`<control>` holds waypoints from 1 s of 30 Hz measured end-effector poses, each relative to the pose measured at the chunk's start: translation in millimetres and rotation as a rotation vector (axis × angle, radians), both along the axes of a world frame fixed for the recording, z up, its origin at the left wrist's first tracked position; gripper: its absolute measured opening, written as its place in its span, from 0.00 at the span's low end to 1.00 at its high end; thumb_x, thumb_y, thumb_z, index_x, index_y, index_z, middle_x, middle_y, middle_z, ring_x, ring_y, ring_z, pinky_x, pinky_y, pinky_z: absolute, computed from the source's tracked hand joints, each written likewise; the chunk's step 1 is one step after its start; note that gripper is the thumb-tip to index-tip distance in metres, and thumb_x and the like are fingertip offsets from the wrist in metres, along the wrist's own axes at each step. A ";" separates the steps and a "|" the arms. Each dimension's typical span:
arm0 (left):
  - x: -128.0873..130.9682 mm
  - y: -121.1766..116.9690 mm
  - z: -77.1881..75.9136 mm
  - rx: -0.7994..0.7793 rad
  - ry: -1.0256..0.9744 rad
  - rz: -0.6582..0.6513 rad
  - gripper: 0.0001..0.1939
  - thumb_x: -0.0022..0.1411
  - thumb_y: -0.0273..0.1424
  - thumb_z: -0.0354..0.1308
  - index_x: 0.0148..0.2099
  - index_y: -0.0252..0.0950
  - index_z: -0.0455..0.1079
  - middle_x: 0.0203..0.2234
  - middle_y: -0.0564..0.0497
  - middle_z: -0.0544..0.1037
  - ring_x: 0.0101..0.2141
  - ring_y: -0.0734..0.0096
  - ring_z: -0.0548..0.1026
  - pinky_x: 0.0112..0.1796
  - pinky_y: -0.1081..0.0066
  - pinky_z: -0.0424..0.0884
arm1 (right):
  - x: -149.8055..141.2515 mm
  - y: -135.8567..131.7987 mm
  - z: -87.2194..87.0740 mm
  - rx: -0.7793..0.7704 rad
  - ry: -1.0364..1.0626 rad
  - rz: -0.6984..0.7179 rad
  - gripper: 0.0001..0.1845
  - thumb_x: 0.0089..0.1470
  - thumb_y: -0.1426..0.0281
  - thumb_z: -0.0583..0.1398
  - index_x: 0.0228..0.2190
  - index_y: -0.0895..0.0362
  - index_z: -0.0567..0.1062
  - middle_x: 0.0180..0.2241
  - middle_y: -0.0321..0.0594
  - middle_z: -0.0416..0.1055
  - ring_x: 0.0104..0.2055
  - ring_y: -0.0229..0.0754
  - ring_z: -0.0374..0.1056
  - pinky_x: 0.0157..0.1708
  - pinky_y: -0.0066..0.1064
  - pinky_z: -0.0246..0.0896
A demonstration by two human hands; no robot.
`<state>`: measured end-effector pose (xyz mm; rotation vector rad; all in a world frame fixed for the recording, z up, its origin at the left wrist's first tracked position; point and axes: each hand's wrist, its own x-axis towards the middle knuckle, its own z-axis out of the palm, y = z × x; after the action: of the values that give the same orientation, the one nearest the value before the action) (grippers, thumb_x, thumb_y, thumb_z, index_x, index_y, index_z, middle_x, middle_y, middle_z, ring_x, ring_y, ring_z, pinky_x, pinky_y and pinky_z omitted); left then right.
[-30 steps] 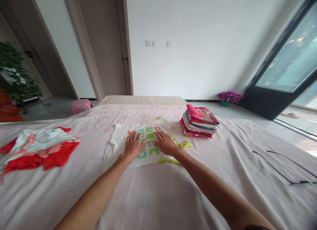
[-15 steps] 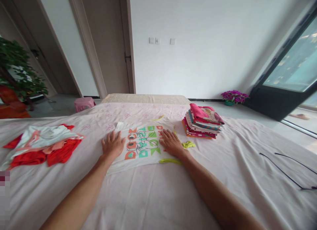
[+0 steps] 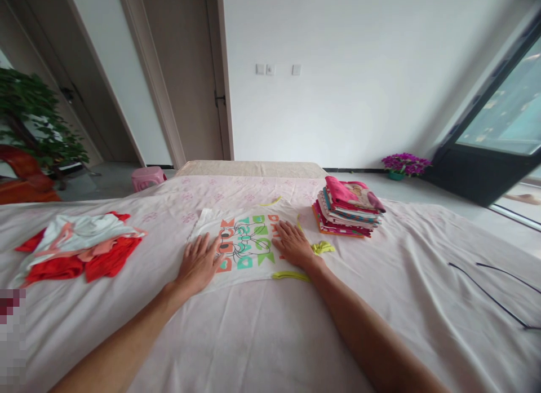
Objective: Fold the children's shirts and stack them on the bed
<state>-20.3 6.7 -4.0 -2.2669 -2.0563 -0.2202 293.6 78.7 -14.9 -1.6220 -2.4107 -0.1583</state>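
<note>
A white sleeveless top (image 3: 253, 272) with yellow trim and a printed cartoon face and coloured letters lies spread on the pale bedsheet. Flat on its left part, toward the hem, rests my left hand (image 3: 199, 263), fingers stretched out. My right hand (image 3: 291, 243) lies open on the upper end of the print, close to the yellow edging. A small yellow bow (image 3: 323, 247) shows just right of that hand. Beyond it stands a stack of folded clothes (image 3: 346, 210), pink on top. Neither hand grips the cloth.
Rumpled red and white clothes (image 3: 84, 246) lie at the left. Thin dark glasses (image 3: 490, 294) are on the sheet (image 3: 262, 336) at the right. Behind the bed are a pink stool (image 3: 147, 179), a purple flower pot (image 3: 399, 166) and a wall.
My left hand slid from the print's middle out to the left hem, uncovering the print, then shifted slightly back toward me and right. My right hand stays on the top's upper end.
</note>
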 end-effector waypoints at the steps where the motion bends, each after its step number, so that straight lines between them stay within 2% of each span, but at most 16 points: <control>1: -7.9 -1.7 -1.5 0.010 0.007 0.015 0.30 0.70 0.45 0.43 0.69 0.41 0.56 0.69 0.40 0.56 0.67 0.48 0.53 0.63 0.48 0.49 | 0.0 0.3 -0.4 0.000 -0.001 -0.001 0.33 0.67 0.55 0.46 0.67 0.57 0.57 0.69 0.45 0.51 0.70 0.51 0.46 0.68 0.45 0.40; 5: -35.3 -8.4 -3.0 0.107 -0.034 0.036 0.27 0.70 0.41 0.42 0.66 0.35 0.60 0.66 0.37 0.60 0.64 0.53 0.59 0.61 0.56 0.57 | -0.1 0.8 -0.7 -0.002 -0.005 0.004 0.33 0.67 0.55 0.47 0.67 0.58 0.58 0.69 0.46 0.51 0.70 0.52 0.46 0.68 0.47 0.41; 9: -53.4 -12.2 7.3 0.231 -0.099 0.131 0.22 0.68 0.38 0.44 0.56 0.32 0.67 0.52 0.37 0.72 0.53 0.55 0.70 0.54 0.60 0.65 | -0.7 0.0 1.2 -0.006 0.007 -0.007 0.33 0.67 0.55 0.47 0.66 0.57 0.58 0.68 0.45 0.52 0.70 0.52 0.47 0.68 0.46 0.41; 13: -56.4 -17.3 22.3 0.144 -0.065 0.262 0.19 0.65 0.40 0.47 0.49 0.34 0.69 0.43 0.40 0.75 0.45 0.55 0.75 0.46 0.62 0.69 | -1.6 -1.4 4.7 -0.021 0.017 -0.008 0.33 0.66 0.55 0.47 0.66 0.57 0.58 0.68 0.45 0.52 0.70 0.51 0.46 0.68 0.46 0.41; 17: -54.6 -21.8 31.2 -0.002 -0.050 0.321 0.19 0.65 0.43 0.45 0.48 0.37 0.68 0.44 0.42 0.75 0.42 0.57 0.77 0.41 0.64 0.69 | -2.4 -2.7 8.3 -0.028 0.015 -0.003 0.33 0.66 0.55 0.48 0.66 0.57 0.58 0.68 0.45 0.52 0.70 0.51 0.46 0.67 0.46 0.42; 21: -60.2 -19.0 31.5 -0.079 -0.093 0.365 0.21 0.66 0.45 0.44 0.49 0.39 0.68 0.46 0.43 0.76 0.41 0.59 0.78 0.36 0.67 0.67 | -2.8 -3.3 10.3 -0.039 0.018 -0.003 0.33 0.66 0.55 0.48 0.66 0.56 0.58 0.68 0.45 0.53 0.70 0.51 0.47 0.67 0.46 0.42; 26: -65.2 -14.9 29.0 -0.114 -0.158 0.356 0.17 0.66 0.45 0.45 0.44 0.41 0.69 0.44 0.47 0.78 0.42 0.62 0.78 0.33 0.71 0.64 | -3.3 -3.7 11.0 -0.049 0.026 -0.008 0.33 0.66 0.55 0.48 0.66 0.56 0.58 0.68 0.44 0.53 0.70 0.51 0.46 0.67 0.46 0.41; 30: -61.6 -16.6 28.0 -0.061 -0.107 0.336 0.17 0.67 0.43 0.45 0.45 0.41 0.69 0.45 0.46 0.77 0.40 0.62 0.78 0.32 0.70 0.64 | -3.4 -3.4 10.6 -0.042 0.025 -0.008 0.33 0.66 0.55 0.48 0.66 0.56 0.58 0.68 0.45 0.53 0.70 0.51 0.47 0.67 0.45 0.41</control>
<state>-81.9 -9.9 24.0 -1.9353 -2.4868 -0.2636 290.2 75.2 -4.3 -1.6412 -2.4048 -0.0893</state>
